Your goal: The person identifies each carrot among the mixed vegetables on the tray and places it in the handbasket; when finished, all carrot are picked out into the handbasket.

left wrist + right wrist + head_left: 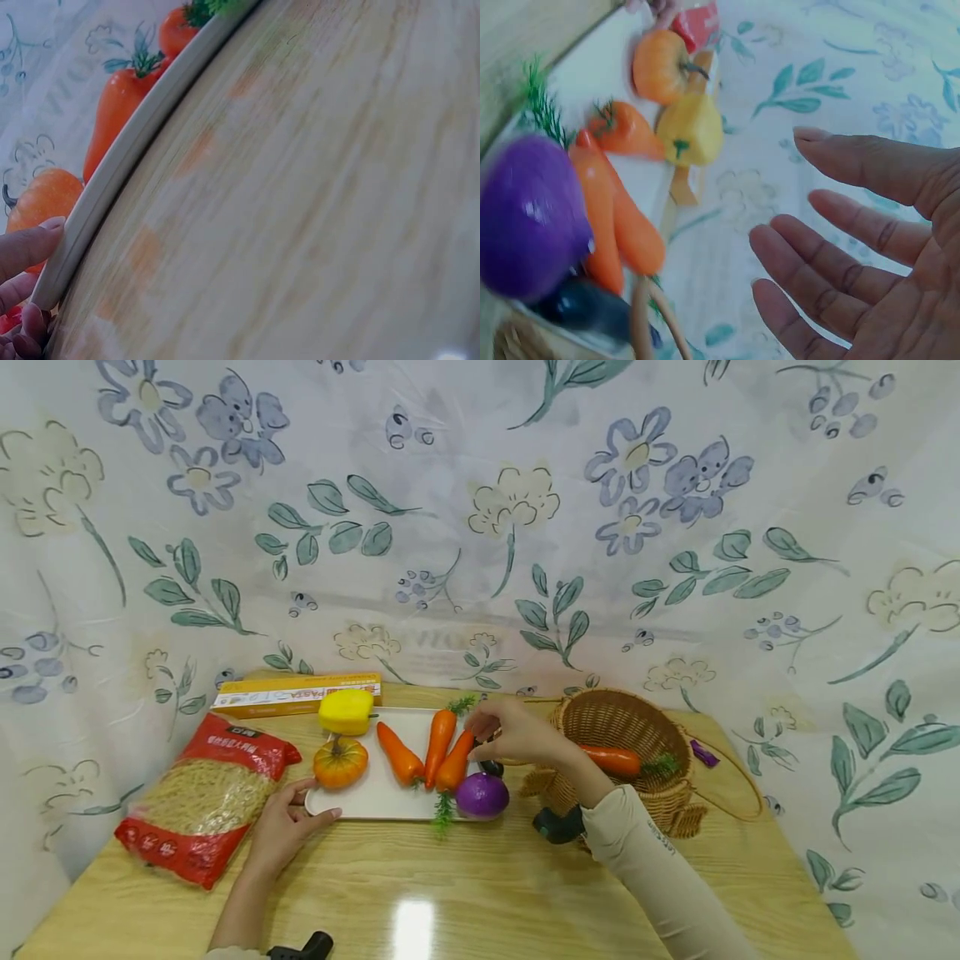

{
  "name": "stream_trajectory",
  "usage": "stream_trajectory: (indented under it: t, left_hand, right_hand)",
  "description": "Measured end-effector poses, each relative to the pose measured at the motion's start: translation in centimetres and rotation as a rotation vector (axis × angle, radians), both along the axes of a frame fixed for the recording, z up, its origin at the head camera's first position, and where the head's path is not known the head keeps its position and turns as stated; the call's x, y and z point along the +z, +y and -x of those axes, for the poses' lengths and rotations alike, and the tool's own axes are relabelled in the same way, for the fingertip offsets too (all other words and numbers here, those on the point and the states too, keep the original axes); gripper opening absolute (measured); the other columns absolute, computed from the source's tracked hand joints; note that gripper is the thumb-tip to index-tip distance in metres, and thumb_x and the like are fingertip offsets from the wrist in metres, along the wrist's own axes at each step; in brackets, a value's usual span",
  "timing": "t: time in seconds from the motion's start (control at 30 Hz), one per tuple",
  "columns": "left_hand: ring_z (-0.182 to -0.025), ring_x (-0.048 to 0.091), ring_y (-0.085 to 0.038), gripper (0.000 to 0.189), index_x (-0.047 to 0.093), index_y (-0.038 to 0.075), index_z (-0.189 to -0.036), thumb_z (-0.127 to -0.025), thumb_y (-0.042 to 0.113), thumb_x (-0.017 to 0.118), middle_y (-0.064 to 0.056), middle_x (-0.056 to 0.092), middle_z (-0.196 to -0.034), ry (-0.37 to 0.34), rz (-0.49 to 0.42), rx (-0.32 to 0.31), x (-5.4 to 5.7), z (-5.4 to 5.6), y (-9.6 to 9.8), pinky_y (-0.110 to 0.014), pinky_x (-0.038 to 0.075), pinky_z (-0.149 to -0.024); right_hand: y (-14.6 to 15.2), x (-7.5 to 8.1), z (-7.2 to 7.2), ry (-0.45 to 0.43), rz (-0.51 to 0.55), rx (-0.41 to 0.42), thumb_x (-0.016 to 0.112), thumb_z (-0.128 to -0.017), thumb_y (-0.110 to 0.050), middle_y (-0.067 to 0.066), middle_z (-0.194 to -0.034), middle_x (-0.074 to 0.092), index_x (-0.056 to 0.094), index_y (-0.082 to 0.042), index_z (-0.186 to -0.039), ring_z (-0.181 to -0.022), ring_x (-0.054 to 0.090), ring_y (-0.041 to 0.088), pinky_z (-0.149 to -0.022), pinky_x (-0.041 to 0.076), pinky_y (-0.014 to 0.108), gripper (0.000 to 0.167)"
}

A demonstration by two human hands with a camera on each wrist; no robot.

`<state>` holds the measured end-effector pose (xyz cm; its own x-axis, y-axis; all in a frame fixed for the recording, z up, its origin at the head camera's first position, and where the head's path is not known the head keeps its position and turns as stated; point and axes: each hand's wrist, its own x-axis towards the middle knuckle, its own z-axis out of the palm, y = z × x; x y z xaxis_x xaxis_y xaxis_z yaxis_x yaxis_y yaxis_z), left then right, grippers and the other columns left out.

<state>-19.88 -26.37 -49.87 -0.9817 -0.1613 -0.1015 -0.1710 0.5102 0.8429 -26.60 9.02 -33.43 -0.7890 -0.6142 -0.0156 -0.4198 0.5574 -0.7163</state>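
Observation:
My left hand (283, 828) holds the near left corner of a white tray (360, 806); in the left wrist view its thumb lies on the rim, with fingers below. Above the tray's right end is my right hand (513, 731), its fingers spread and holding nothing in the right wrist view. The tray bears a yellow bell pepper (345, 712), a small pumpkin (341, 763), two carrots (604, 217) with feathery greens, an orange tapered vegetable (622, 129) with a short green top, a round purple vegetable (482, 796) and a dark eggplant (589, 313), partly hidden.
A wicker basket (667, 727) with a carrot (611, 762) inside stands to the right, a purple scrap (703, 753) beside it. On the left lie a red pasta bag (206, 793) and, behind the tray, an orange pasta box (285, 695). Patterned cloth (465, 568) hangs behind.

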Motion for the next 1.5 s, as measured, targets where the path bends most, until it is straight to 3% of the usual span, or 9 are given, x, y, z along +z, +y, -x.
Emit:
stream_trajectory:
  t: [0.2,0.6,0.83,1.13,1.37,1.5]
  left_hand:
    - [-0.074,0.043,-0.012,0.08,0.042,0.001,-0.146,-0.083,0.033,0.081,-0.017,0.043,-0.122,-0.006,-0.011,0.007,0.1,0.0,0.1,-0.024,0.038,-0.061]
    - [-0.076,0.043,-0.013,0.079,0.043,0.002,-0.145,-0.083,0.033,0.081,-0.016,0.042,-0.121,-0.011,-0.017,0.02,0.0,0.0,0.2,-0.024,0.038,-0.062]
    - [-0.08,0.042,-0.016,0.079,0.042,0.002,-0.146,-0.084,0.033,0.08,-0.014,0.039,-0.121,-0.029,-0.034,0.028,0.0,0.1,0.3,-0.024,0.037,-0.062]
    - [-0.081,0.041,-0.017,0.077,0.045,0.002,-0.144,-0.083,0.032,0.081,-0.014,0.041,-0.12,-0.013,-0.012,0.044,-0.2,0.3,0.4,-0.023,0.037,-0.063]
    - [-0.082,0.041,-0.017,0.074,0.045,0.003,-0.144,-0.084,0.031,0.08,-0.014,0.041,-0.119,-0.008,-0.008,0.046,0.0,0.3,0.4,-0.023,0.037,-0.063]
    - [-0.082,0.041,-0.017,0.075,0.045,0.004,-0.144,-0.084,0.032,0.08,-0.014,0.041,-0.12,-0.012,-0.013,0.049,-0.1,0.1,0.2,-0.024,0.037,-0.064]
  right_hand:
    - [-2.0,-1.5,0.4,-0.022,0.024,0.018,0.079,-0.084,-0.01,0.009,-0.101,0.068,0.067,-0.002,-0.111,-0.093,0.064,0.02,-0.081,0.052,0.026,0.03]
    - [-5.9,-5.1,0.0,-0.044,0.013,0.005,0.08,-0.084,-0.018,0.02,-0.114,0.067,0.063,0.001,-0.118,-0.107,0.064,0.033,-0.09,0.052,0.034,0.043]
    - [-9.2,-7.1,0.2,-0.065,0.012,-0.093,0.083,-0.081,-0.022,0.017,-0.119,0.065,0.061,0.001,-0.124,-0.109,0.061,0.029,-0.093,0.05,0.038,0.054]
    - [-11.5,-9.0,-0.1,0.022,0.078,-0.183,0.081,-0.083,-0.022,0.016,-0.124,0.06,0.055,-0.001,-0.132,-0.112,0.058,0.028,-0.095,0.049,0.038,0.059]
    - [-12.3,-10.4,0.0,0.1,0.014,-0.227,0.081,-0.083,-0.024,0.013,-0.12,0.057,0.056,-0.002,-0.131,-0.097,0.053,0.019,-0.085,0.047,0.031,0.059]
    - [-12.8,-11.0,0.1,0.138,-0.038,-0.252,0.079,-0.086,-0.024,0.012,-0.121,0.055,0.057,-0.003,-0.131,-0.1,0.052,0.02,-0.087,0.047,0.031,0.055]
